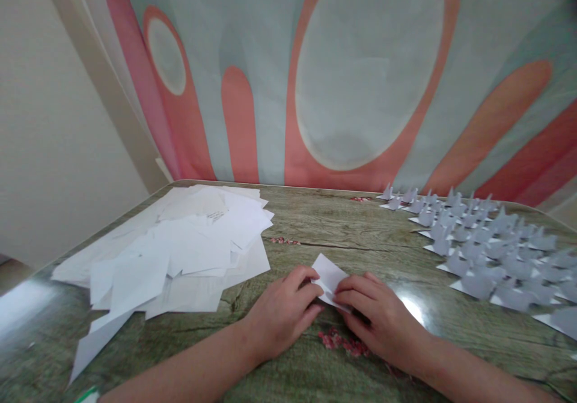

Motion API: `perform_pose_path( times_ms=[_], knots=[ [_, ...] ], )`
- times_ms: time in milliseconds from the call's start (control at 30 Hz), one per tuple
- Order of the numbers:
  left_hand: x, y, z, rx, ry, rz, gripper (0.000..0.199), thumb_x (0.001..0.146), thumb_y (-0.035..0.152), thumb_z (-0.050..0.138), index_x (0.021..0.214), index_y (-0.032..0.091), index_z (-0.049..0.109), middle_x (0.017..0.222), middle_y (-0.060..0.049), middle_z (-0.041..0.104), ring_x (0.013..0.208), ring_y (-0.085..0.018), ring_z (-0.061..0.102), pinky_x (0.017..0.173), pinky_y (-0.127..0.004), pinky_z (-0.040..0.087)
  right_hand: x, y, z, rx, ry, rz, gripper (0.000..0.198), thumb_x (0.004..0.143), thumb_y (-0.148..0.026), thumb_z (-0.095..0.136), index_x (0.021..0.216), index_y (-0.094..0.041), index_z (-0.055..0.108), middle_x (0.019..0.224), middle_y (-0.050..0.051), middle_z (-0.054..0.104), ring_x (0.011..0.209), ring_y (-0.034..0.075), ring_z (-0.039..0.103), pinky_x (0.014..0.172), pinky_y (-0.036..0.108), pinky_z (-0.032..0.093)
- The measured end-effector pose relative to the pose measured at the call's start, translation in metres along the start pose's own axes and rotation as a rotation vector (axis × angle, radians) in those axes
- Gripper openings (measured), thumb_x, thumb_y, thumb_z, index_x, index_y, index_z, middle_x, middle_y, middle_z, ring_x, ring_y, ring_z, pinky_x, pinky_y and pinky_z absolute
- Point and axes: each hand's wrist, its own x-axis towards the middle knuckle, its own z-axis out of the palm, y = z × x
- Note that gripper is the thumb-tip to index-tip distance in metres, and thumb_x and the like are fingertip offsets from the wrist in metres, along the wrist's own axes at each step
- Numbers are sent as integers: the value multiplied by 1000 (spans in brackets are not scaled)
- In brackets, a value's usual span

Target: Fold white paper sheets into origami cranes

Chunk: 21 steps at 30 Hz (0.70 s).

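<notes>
A small white piece of paper [328, 275], partly folded, is held between both hands near the front middle of the table. My left hand [286, 310] pinches its left edge between thumb and fingers. On the other side, my right hand [378, 313] has its fingertips closed on the right edge, with the thumb underneath. The fingers cover the paper's lower edges, so the exact fold there is hidden.
A loose pile of white paper sheets [193, 241] spreads over the left of the wood-patterned table [324, 223]. Many folded white paper figures [487, 247] stand in rows at the right. A patterned cloth or wall covering [270, 127] rises behind the table.
</notes>
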Motion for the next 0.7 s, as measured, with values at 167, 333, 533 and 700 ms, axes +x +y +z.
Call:
perform_pose_path(
  times_ms=[167, 333, 533, 700],
  knots=[
    [0, -4, 3, -103, 9, 0, 12, 84, 20, 51, 94, 19, 56, 118, -6, 48, 103, -16, 51, 89, -28, 44, 2, -3, -4, -81, 20, -50, 16, 81, -16, 52, 94, -19, 61, 93, 7, 61, 81, 17, 55, 70, 32, 40],
    [2, -10, 4, -185, 94, -10, 13, 82, 15, 52, 94, 18, 56, 115, -6, 50, 107, -15, 49, 93, -28, 41, 5, 5, -8, -129, 52, -32, 22, 75, -22, 59, 97, -21, 61, 104, 9, 59, 97, 24, 51, 80, 41, 41],
    [3, -13, 3, -238, 99, -48, 11, 79, 12, 54, 88, 17, 50, 109, -7, 53, 102, -15, 52, 87, -29, 44, 6, 16, -13, -79, 100, -7, 26, 79, -14, 49, 101, -23, 61, 114, 9, 54, 111, 25, 44, 90, 46, 38],
    [2, -13, 7, -256, 148, -61, 13, 78, 10, 53, 82, 18, 44, 105, -6, 55, 100, -15, 52, 84, -30, 44, 6, 15, -15, 1, 52, 30, 27, 83, -15, 45, 105, -21, 59, 119, 11, 51, 110, 24, 46, 89, 43, 41]
  ],
)
